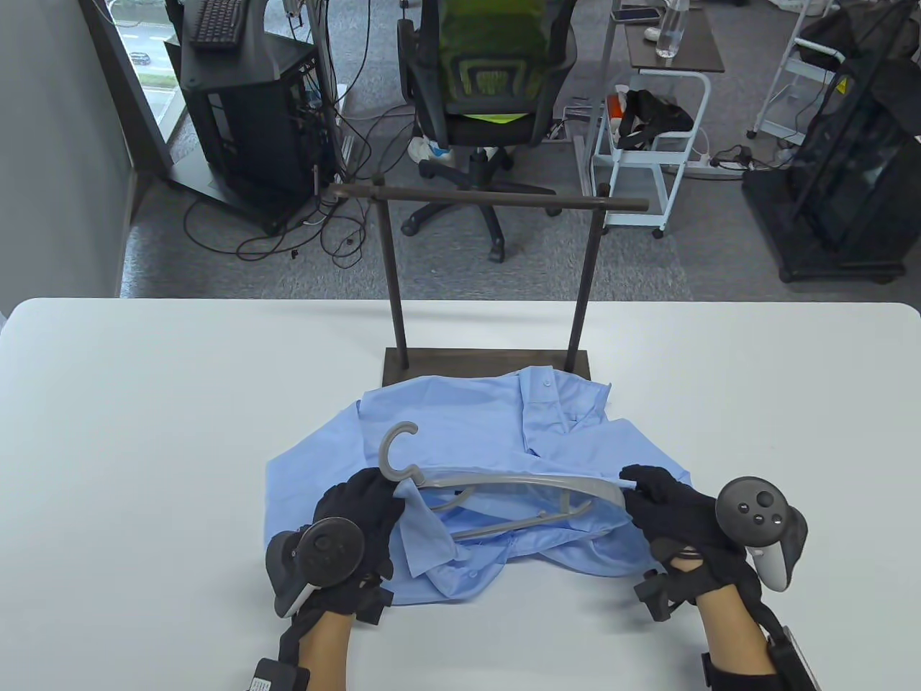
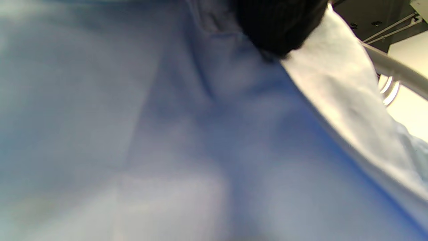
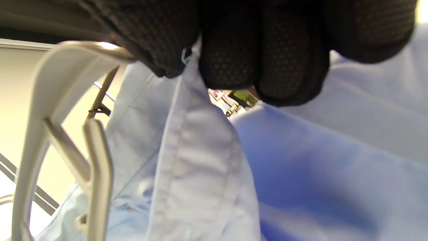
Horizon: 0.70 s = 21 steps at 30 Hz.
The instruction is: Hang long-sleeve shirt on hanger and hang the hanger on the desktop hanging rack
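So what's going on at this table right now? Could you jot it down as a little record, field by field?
Shirt: light blue long-sleeve shirt, crumpled on the white table
Hanger: grey plastic hanger, lying on the shirt, hook pointing toward the rack
Left hand: left hand holds shirt fabric by the hanger's neck
Right hand: right hand pinches the shirt's edge at the hanger's right end
Rack: dark hanging rack behind the shirt, nothing on its bar
Progress: hanger partly inside the shirt, not yet hung
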Each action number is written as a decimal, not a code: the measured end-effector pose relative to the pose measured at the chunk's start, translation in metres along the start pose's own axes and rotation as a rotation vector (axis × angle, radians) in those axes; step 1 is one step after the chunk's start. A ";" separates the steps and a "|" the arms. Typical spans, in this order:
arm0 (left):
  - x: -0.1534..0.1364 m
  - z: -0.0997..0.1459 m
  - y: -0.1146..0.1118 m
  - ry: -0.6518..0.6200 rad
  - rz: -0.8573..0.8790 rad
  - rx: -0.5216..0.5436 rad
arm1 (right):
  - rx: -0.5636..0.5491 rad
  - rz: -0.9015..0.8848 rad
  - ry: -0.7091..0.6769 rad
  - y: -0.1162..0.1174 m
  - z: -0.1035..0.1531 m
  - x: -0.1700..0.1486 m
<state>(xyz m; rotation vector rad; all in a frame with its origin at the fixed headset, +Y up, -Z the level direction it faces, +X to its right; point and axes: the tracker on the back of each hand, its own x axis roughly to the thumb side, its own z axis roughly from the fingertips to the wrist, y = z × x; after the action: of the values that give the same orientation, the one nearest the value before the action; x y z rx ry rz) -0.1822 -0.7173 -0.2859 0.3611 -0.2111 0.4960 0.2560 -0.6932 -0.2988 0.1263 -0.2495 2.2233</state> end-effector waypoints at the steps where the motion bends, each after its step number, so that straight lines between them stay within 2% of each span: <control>1: 0.001 0.000 0.000 -0.005 -0.005 -0.005 | -0.014 0.009 -0.008 -0.001 0.002 0.003; 8: 0.004 -0.002 0.002 -0.058 0.005 -0.025 | -0.133 0.082 -0.054 -0.003 0.009 0.015; 10: 0.009 -0.002 0.001 -0.087 -0.073 -0.045 | -0.150 0.085 -0.066 -0.003 0.010 0.016; 16: 0.016 -0.001 -0.007 -0.064 -0.108 0.018 | -0.058 0.069 -0.138 0.013 0.014 0.030; 21: 0.025 0.001 -0.021 -0.032 -0.018 0.011 | 0.083 0.119 -0.261 0.050 0.026 0.059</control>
<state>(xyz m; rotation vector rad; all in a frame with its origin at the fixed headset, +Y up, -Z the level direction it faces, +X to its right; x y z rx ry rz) -0.1509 -0.7242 -0.2840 0.3812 -0.2360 0.4743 0.1798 -0.6840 -0.2693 0.4597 -0.3136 2.3344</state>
